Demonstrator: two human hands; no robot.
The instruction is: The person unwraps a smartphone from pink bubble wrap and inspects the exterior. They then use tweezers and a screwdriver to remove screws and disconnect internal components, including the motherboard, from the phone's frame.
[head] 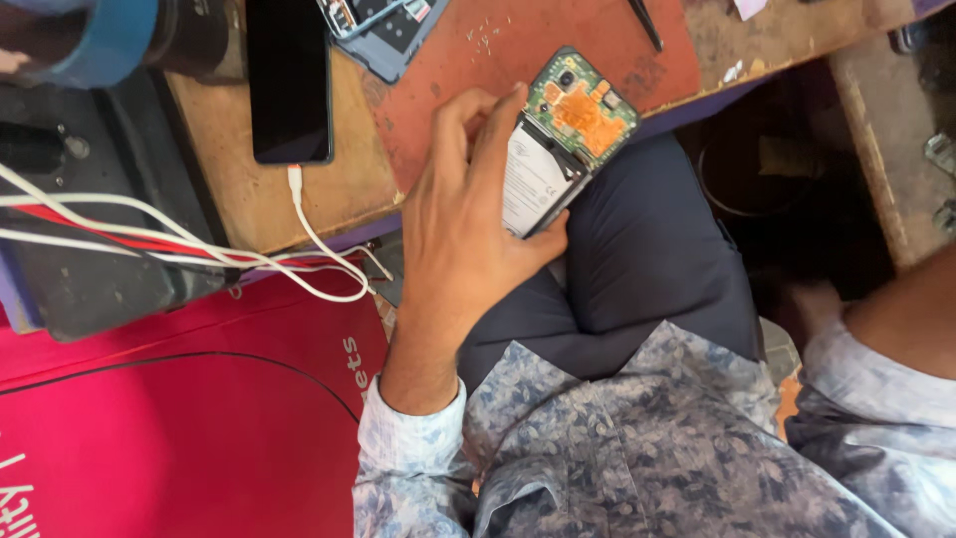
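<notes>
Centre frame: left hand (460, 214) closed around an opened phone (563, 134), back cover off, circuit board and battery facing up for access, braced at the tabletop (299, 199) edge above the lap. Right hand out of frame; only its forearm shows at lower right.

Left hand (458, 229) reaches forward, fingers curled in a closed grip; right forearm bare.

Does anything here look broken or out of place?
Yes. The phone in the left hand has no back cover, so its battery and green circuit board are bare. The wooden bench is scratched and worn.
</notes>
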